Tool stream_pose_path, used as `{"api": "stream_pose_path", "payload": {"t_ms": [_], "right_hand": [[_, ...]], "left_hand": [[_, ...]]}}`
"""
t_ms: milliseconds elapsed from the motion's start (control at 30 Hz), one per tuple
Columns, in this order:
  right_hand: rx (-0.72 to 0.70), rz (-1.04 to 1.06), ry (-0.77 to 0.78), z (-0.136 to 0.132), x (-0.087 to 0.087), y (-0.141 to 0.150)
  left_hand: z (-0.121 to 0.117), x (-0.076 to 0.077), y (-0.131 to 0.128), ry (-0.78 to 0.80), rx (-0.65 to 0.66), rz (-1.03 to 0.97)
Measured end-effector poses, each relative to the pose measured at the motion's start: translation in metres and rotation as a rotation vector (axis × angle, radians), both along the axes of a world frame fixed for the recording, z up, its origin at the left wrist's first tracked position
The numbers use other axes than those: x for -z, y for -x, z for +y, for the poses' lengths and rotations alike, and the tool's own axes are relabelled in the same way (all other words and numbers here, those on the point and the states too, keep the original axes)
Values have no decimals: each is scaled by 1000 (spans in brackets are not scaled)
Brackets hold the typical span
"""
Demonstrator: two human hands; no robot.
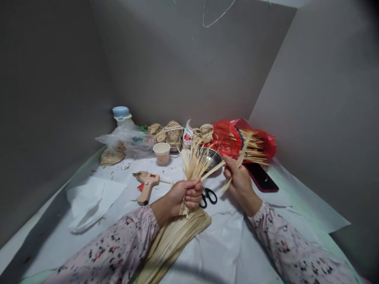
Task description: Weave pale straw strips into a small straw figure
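Note:
My left hand (191,195) is closed around a bundle of dried husk strips (195,163), their loose ends fanning upward. To its right, my right hand (239,181) is closed on a separate husk strip (244,149) that sticks out above and below the fingers. One strand slants from the bundle toward my right fingertips; whether they pinch it I cannot tell. Below my left hand lies a long pile of uncut dried husks (174,240), partly under the left sleeve. Black-handled scissors (211,196) rest behind my left hand, their blades hidden.
A glue gun (147,185) lies left, near a paper cup (162,153). A metal bowl (214,159) stands behind the bundle. Woven pieces (173,133), a plastic bag (133,138) and a blue-lidded container (121,114) line the back. Right are a red bag (223,136) and a phone (262,177).

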State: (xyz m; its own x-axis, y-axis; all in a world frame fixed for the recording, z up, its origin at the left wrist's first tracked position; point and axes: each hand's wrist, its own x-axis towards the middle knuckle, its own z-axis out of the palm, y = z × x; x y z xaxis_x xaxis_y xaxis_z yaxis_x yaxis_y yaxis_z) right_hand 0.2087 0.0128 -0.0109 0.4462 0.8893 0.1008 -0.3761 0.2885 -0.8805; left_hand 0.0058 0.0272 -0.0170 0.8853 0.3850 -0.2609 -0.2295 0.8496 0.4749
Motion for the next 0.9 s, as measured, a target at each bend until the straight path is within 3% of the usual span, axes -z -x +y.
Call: {"api": "stream_pose_path", "payload": {"t_ms": [100, 167, 233, 333, 433, 667, 900], "right_hand": [[183, 163, -63, 11, 0, -25], [157, 229, -69, 13, -1, -33], [-14, 244, -28, 10, -3, -29], [-388, 184, 66, -1, -5, -5], [-556, 103, 97, -11, -5, 21], [-389, -109, 120, -18, 1, 44], [-389, -310, 109, -21, -3, 51]], "left_hand": [[2, -2, 3, -26, -109, -19], [2, -5, 4, -65, -243, -55], [1, -8, 4, -111, -370, -48], [-3, -9, 1, -190, -467, 46], [-8, -8, -2, -298, -484, 128], [-22, -12, -8, -441, -515, 282], [-23, -12, -10, -524, -458, 411]]}}
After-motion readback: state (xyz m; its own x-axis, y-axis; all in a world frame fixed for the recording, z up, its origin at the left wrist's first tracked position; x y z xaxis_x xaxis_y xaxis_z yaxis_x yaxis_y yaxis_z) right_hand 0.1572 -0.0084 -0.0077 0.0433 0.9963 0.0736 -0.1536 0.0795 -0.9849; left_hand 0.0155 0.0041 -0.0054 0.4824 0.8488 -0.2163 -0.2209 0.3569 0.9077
